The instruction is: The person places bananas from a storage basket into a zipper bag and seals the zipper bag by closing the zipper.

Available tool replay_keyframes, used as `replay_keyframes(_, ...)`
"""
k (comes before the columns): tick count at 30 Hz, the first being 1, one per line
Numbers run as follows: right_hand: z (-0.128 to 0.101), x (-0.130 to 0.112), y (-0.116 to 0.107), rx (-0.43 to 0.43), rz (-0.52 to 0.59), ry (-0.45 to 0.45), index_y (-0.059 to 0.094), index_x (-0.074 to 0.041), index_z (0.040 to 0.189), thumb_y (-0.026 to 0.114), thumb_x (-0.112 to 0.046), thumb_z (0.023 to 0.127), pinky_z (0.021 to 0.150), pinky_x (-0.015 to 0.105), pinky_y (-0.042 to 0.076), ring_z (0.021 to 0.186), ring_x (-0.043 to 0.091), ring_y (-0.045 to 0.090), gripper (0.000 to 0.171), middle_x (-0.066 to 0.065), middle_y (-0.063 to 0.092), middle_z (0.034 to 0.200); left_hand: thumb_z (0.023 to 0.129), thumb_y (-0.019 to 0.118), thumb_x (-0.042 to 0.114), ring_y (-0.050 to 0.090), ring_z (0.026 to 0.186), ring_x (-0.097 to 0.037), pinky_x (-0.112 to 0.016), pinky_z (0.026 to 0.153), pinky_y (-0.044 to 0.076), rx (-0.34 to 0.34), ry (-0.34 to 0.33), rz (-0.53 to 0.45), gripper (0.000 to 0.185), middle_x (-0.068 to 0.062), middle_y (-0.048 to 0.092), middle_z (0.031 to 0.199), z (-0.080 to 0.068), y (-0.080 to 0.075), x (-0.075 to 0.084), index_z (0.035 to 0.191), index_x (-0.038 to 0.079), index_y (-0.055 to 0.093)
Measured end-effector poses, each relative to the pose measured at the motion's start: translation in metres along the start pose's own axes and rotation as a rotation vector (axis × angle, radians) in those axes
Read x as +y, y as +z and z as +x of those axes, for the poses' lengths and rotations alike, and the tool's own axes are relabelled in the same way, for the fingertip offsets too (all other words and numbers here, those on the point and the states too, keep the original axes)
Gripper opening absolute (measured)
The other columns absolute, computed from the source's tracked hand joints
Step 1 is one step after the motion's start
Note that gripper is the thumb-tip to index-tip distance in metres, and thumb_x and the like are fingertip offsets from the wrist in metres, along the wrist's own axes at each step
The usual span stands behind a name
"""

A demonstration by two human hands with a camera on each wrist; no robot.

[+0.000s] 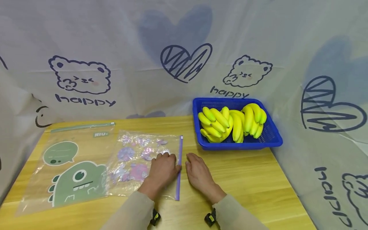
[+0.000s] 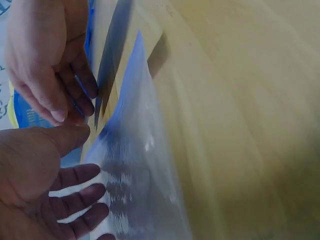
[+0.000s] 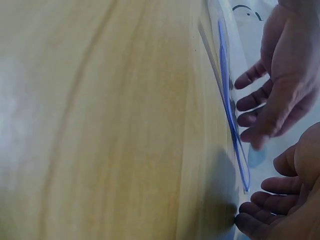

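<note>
A clear zip bag point(image 1: 126, 154) with pink and purple print lies flat on the wooden table, its purple zip strip point(image 1: 178, 187) along the right edge. My left hand point(image 1: 163, 169) is over the right part of this bag, thumb right at the strip. In the left wrist view its fingers point(image 2: 82, 195) are loosely bent beside the clear plastic, with space between thumb and fingers. Just right of the strip, my right hand point(image 1: 199, 172) is low over the table. Its fingers point(image 3: 272, 200) curl loosely around nothing in the right wrist view.
A larger clear bag point(image 1: 86, 137) with a green dinosaur print lies on the left, next to the patterned bag. At the back right stands a blue basket point(image 1: 235, 146) with several bunches of bananas point(image 1: 219, 123). A printed cloth point(image 1: 129, 92) hangs behind the table point(image 1: 244, 191).
</note>
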State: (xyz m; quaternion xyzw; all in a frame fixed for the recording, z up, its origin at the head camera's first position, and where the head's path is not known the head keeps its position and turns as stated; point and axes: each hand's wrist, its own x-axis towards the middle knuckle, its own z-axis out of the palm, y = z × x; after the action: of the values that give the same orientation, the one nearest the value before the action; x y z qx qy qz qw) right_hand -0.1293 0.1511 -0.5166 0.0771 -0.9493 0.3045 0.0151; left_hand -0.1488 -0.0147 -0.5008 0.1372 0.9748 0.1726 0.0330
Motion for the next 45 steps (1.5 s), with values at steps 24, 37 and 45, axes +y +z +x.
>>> replay_keyframes(24, 0.001, -0.007, 0.005, 0.035, 0.013, -0.030, 0.064, 0.005, 0.134, 0.057, -0.014, 0.105, 0.109, 0.055, 0.049, 0.129, 0.042, 0.061, 0.035, 0.022, 0.065, 0.138, 0.095, 0.070, 0.030, 0.063, 0.103, -0.038, -0.064, 0.087, 0.051, -0.058, -0.101, 0.032, 0.026, -0.014, 0.067, 0.100, 0.011, 0.000, 0.010, 0.101, 0.005, 0.071)
replay_keyframes(37, 0.004, -0.009, 0.005, -0.004, 0.013, 0.012, 0.061, 0.005, 0.139, 0.062, -0.022, 0.104, 0.112, 0.054, 0.046, 0.134, 0.042, 0.058, 0.045, 0.023, 0.063, 0.142, 0.095, 0.070, 0.023, 0.061, 0.096, -0.035, -0.059, 0.079, 0.057, -0.054, -0.120, -0.064, 0.022, -0.014, 0.065, 0.099, 0.008, -0.013, 0.015, 0.102, 0.003, 0.069)
replay_keyframes(45, 0.006, -0.016, 0.003, 0.031, -0.009, -0.009, 0.065, 0.003, 0.133, 0.069, -0.022, 0.098, 0.108, 0.053, 0.050, 0.127, 0.040, 0.063, 0.043, 0.021, 0.069, 0.132, 0.095, 0.068, 0.023, 0.059, 0.086, -0.032, -0.047, 0.072, 0.055, -0.010, -0.082, -0.081, 0.018, -0.011, 0.064, 0.093, 0.001, -0.033, 0.015, 0.089, 0.007, 0.065)
